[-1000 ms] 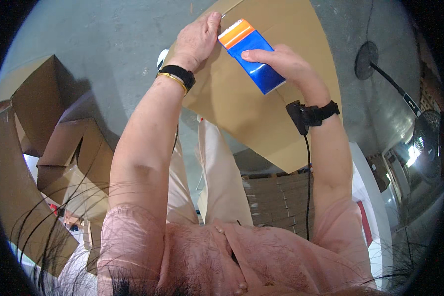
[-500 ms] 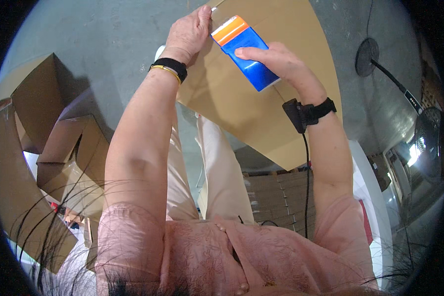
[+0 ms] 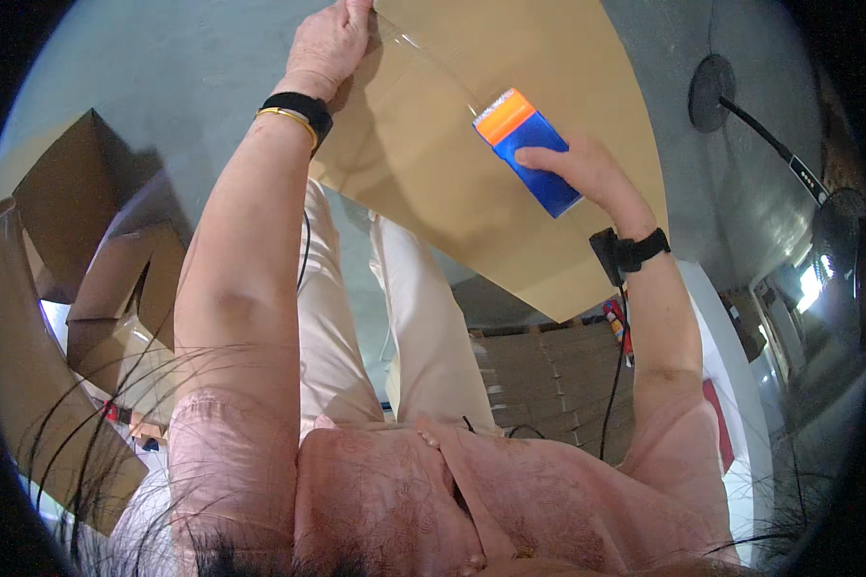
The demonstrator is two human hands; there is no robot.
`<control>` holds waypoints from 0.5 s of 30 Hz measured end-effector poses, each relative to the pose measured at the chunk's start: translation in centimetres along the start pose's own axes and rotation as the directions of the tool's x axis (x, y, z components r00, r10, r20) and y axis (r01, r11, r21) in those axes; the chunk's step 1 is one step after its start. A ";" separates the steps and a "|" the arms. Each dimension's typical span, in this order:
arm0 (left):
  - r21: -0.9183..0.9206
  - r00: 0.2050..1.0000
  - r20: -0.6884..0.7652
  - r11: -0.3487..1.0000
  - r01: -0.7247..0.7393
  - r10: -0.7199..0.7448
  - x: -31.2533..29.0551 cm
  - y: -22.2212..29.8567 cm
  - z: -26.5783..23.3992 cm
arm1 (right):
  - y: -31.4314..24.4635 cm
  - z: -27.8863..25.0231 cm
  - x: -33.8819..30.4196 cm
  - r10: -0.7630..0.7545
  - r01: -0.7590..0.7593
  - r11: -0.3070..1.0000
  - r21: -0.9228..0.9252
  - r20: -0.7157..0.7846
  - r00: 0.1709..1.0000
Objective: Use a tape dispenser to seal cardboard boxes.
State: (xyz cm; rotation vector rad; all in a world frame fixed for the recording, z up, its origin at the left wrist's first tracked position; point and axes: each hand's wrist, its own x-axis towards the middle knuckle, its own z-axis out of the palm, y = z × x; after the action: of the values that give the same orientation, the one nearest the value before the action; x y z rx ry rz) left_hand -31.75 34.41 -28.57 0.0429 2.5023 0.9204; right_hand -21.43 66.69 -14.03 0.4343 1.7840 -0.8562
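My right hand (image 3: 597,178) is wrapped round a blue and orange tape dispenser (image 3: 539,159), its thumb lying across the blue face. A strip of clear packing tape (image 3: 433,62) runs taut from the dispenser's toothed orange end up to my left hand (image 3: 330,46). That hand is closed on the strip's end at the left side of a large brown cardboard piece (image 3: 510,269); its fingertips are partly cut off by the top of the picture. The dispenser is over the cardboard; whether it touches is hard to tell.
Open cardboard boxes (image 3: 72,207) stand at the left. A black pedestal fan (image 3: 842,260) with a round base is at the right. Flat stacked cardboard (image 3: 529,375) lies beyond my legs, and a black cable (image 3: 618,385) hangs from my right wrist.
My left hand has moved up and left, while my right hand with the dispenser has moved right and down. A longer length of clear tape now stretches between them.
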 end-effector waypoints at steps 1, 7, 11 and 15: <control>0.017 0.996 -0.022 0.996 -0.090 0.091 -0.1 -0.6 0.0 | 1.0 0.0 -0.2 -0.002 0.002 1.000 0.004 -0.004 1.000; -0.044 0.956 -0.217 0.976 -0.212 0.198 0.1 0.4 -1.1 | 4.4 0.8 -2.3 0.120 -0.117 0.981 0.156 -0.009 0.993; -0.409 0.955 0.011 0.870 0.275 -0.297 -0.6 3.2 -2.6 | 3.7 0.6 -2.3 -0.048 0.046 0.999 -0.018 -0.118 0.992; -0.518 0.966 -0.036 0.831 0.201 -0.256 -0.9 2.9 -1.8 | 5.0 1.4 -1.8 -0.099 0.115 0.990 0.077 -0.186 0.978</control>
State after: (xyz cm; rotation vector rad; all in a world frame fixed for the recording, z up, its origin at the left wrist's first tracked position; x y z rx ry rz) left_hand -32.12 35.40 -25.25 -0.4809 2.2019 1.4768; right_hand -16.57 69.20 -14.36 0.4893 1.9569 -1.0002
